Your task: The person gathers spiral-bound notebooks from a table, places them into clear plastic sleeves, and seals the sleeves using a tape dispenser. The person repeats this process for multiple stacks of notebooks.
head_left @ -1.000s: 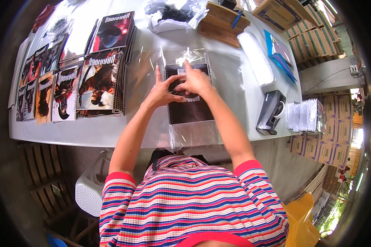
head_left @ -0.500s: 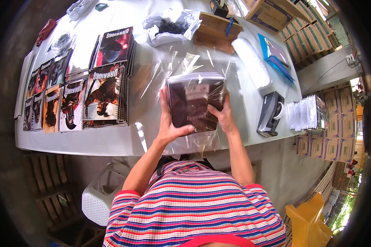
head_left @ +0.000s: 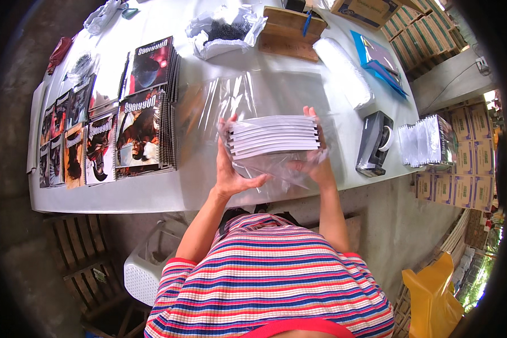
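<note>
A stack of spiral notebooks [head_left: 275,137] stands tilted at the near side of the table, its white page edges turned up toward me. Clear plastic film [head_left: 217,101] lies around the stack and spreads out on the table beyond it. On the left side, my left hand [head_left: 229,173] grips the stack, its thumb along the near side. My right hand [head_left: 319,164] closes on the opposite side, partly veiled by the film. The covers are hidden from this angle.
Notebooks with dark picture covers [head_left: 138,129] stand in piles at the left. Crumpled white paper [head_left: 222,48] holds black pieces beside a wooden holder [head_left: 284,42]. To the right are a white roll [head_left: 343,73], a tape dispenser [head_left: 374,143] and a wrapped notebook stack [head_left: 425,141]. A white stool [head_left: 146,276] stands below.
The notebook stack has been tipped up: its dark cover faced me before, and now its white page edges do. Both hands have kept hold and turned with it.
</note>
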`<state>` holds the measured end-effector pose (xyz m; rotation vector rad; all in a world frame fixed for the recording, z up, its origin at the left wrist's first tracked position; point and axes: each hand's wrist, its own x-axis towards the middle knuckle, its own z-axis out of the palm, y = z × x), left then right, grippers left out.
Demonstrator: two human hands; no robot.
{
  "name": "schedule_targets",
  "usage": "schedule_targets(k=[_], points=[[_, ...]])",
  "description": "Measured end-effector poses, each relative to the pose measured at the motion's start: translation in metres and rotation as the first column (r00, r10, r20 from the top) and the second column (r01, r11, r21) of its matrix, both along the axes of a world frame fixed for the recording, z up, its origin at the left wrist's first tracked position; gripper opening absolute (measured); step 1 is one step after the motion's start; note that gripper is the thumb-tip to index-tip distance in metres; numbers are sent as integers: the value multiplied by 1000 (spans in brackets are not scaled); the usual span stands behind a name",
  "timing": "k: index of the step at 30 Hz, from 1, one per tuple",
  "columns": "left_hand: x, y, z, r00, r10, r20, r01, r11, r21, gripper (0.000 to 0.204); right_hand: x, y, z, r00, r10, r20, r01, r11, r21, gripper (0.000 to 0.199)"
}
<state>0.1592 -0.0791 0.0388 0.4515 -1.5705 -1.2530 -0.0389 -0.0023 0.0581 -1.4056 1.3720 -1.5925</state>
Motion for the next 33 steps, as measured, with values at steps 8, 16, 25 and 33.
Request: schedule_targets(k=[8, 16, 25, 33], points=[[6, -7, 24, 984, -7, 176, 27, 993, -111, 142, -8, 6, 17, 990, -51, -128, 56, 998, 41, 130], [23, -4, 14, 896, 367, 251, -137, 764, -630, 96, -9, 37, 15, 956, -256, -140, 249, 966, -64, 101], [15, -29, 72, 679, 315, 663, 405, 593, -696, 66, 0, 31, 58, 590, -63, -805, 170, 984, 48, 79], [9, -38, 97, 565, 126, 815, 598, 619, -510, 81, 11, 33, 74, 513, 22, -858, 210, 966, 150, 85]])
